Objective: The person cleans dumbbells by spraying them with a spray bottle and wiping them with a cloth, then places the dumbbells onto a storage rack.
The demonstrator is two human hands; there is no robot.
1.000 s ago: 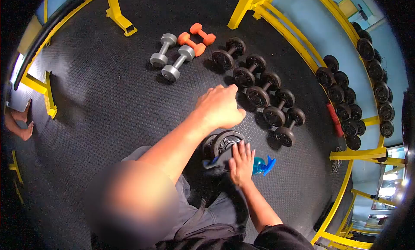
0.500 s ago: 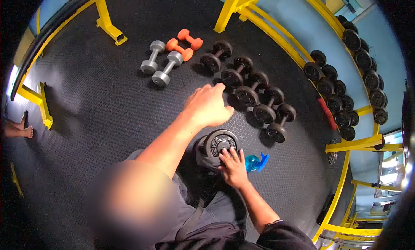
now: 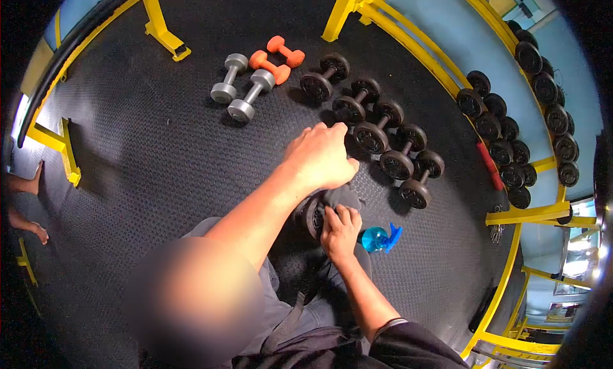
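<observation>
Head view: spray bottle beside right hand.

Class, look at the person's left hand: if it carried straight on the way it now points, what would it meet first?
The left hand would likely meet the row of black dumbbells just beyond its knuckles, though depth is unclear and it might pass above them.

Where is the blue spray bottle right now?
In the head view, the blue spray bottle is on the dark floor, right of centre, just to the right of the right hand and nearer the person than the row of black dumbbells.
</observation>
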